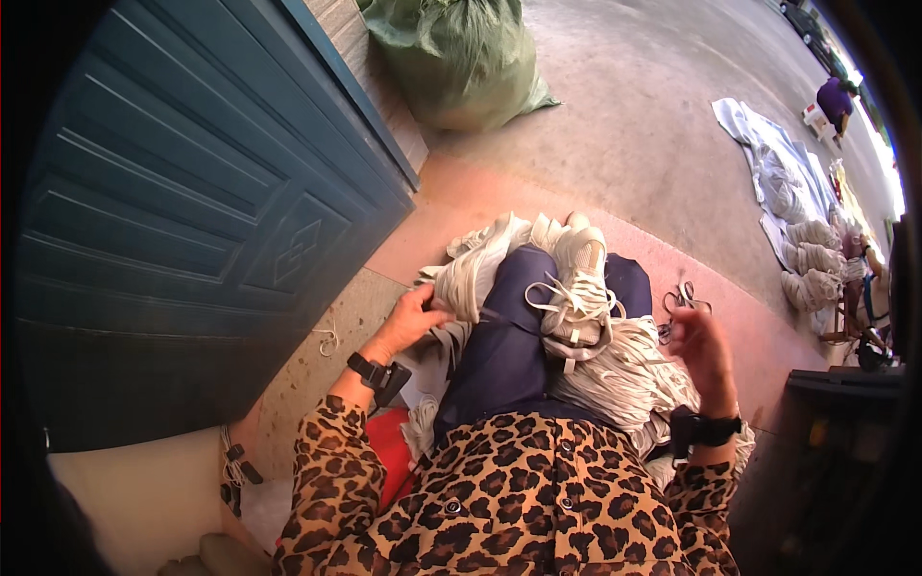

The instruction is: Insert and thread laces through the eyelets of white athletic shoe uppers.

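Observation:
A pale sneaker (580, 278) rests on my lap between my dark-trousered thighs, its laces looped loosely across its front. My left hand (408, 322) is at the edge of a bundle of white laces (466, 283) by my left thigh, fingers parted and seemingly touching it. To the right of the shoe, my right hand (703, 355) is raised, bent at the fingers and blurred, so any lace in it cannot be made out. Beneath it, a thick heap of off-white laces (624, 379) spreads over my right thigh. Both wrists wear black straps with devices.
A dark blue panelled door (221, 221) stands close on my left. Ahead sits a full green sack (461, 62). Dark cords (687, 298) lie on the pink floor beyond my right hand. Farther right, lace bundles (812, 259) lie by a pale cloth (778, 163); a person in purple (834, 101) bends beyond.

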Motion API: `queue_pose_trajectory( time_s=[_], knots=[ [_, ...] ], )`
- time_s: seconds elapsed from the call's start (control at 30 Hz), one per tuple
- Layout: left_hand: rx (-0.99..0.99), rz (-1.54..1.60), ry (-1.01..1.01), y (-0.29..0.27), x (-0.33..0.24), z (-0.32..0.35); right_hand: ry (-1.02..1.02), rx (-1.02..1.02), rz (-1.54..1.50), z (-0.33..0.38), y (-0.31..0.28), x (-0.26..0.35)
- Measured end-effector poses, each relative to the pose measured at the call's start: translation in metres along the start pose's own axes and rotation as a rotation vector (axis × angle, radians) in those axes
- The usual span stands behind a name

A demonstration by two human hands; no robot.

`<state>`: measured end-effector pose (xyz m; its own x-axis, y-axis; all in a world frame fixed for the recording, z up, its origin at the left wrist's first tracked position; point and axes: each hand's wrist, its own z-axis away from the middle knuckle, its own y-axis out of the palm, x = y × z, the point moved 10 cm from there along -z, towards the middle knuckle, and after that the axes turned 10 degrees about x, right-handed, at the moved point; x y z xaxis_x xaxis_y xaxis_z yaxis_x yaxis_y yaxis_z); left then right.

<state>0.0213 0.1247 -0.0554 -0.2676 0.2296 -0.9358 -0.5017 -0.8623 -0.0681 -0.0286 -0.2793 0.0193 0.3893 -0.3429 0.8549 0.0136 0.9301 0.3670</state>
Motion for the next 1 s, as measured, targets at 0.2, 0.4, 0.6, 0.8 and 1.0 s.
queue_pose_trajectory(
  time_s=[0.2, 0.4, 0.6, 0.8, 1.0],
  knots=[
    [0.01, -0.458, 0.278, 0.097, -0.13, 0.007, 0.196, 0.065, -0.074, -0.003, 0.038, -0.067],
    [0.086, -1.146, 0.373, 0.21, -0.108, -0.001, 0.247, -0.049, -0.339, 0.015, 0.022, -0.113],
    [0.063, -1.194, 0.475, 0.226, -0.117, 0.011, 0.354, -0.144, -0.174, 0.037, 0.014, -0.137],
    [0.197, -1.485, 0.343, 0.276, -0.072, -0.017, 0.113, -0.33, 0.366, 0.02, -0.042, -0.125],
    [0.272, -1.474, 0.304, 0.28, -0.072, -0.024, -0.103, -0.156, 1.202, 0.013, 0.041, -0.06]
  ],
)
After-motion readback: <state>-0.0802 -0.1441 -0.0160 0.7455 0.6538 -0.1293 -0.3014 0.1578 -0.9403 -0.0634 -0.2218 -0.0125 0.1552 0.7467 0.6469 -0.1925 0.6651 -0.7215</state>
